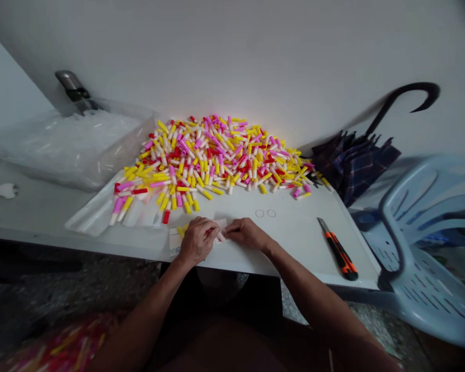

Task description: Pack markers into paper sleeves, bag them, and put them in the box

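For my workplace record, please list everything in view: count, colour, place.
Table: one, white, centre.
Tubes: uncountable; white, yellow, pink, red; on table.
Bag: one, translucent, table left.
Film: one, translucent, beside tubes.
Bottle: one, silver-dark, behind bag.
Knife: one, orange-black, table right.
Umbrella: one, dark plaid, right.
Chair: one, light blue, far right.
Circles: two, dark, near tubes.
Unclear item: one, white, far left.
Card: at least one, pale, table front.
Blurred pile: one, red-yellow, lower left.
Wall: one, grey, behind.
Left hand: one, over card.
Right hand: one, beside left.
Forearms: two, bottom.
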Tool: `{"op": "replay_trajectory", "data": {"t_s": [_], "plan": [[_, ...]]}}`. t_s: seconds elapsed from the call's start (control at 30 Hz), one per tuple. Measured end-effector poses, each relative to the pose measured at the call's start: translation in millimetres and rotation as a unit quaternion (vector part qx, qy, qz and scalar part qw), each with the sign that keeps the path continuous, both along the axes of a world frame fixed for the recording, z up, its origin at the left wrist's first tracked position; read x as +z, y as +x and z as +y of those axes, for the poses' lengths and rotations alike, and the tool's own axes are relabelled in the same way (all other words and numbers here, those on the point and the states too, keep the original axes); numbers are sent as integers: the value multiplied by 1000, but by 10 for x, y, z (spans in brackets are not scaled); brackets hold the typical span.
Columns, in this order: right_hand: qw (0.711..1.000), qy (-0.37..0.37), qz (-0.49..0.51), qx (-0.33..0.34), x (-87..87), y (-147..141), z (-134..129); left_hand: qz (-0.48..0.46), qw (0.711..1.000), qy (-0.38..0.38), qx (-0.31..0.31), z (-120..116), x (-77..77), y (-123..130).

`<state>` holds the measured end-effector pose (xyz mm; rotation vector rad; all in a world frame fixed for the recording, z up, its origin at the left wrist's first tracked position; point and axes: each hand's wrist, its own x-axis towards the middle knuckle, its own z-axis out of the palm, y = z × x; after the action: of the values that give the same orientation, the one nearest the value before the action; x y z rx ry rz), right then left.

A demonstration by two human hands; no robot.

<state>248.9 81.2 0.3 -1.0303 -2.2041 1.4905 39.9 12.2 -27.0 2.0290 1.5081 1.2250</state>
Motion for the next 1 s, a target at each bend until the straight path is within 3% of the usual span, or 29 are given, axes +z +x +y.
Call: {"op": "replay_trajectory", "data": {"t_s": [0.1, 0.23, 0.3, 0.47, 0.6, 0.7, 0.93, 1.0], "plan": [[999, 38, 6, 17, -20, -17, 53, 9, 1000, -9, -2, 4, 2, 3], [996, -39, 20, 73, 22, 38, 147, 14, 1000, -12, 3, 7, 15, 0], [997, -51, 12, 61, 31, 50, 179, 18, 1000, -17, 2, 11, 28, -7], [998, 17, -64, 24, 26, -77, 206, 47, 998, -35, -21, 26, 40, -14], [978, 118, -172, -6, 34, -172, 224, 43, 999, -24, -16, 34, -1, -9], [971, 169, -170, 15, 14, -131, 234, 28, 999, -21, -17, 41, -27, -9], [980, 153, -123, 44, -56, -89, 228, 31, 999, -39, -17, 56, -15, 7], [983, 129, -105, 80, -45, -68, 282, 31, 998, -42, -17, 56, -6, 12]]}}
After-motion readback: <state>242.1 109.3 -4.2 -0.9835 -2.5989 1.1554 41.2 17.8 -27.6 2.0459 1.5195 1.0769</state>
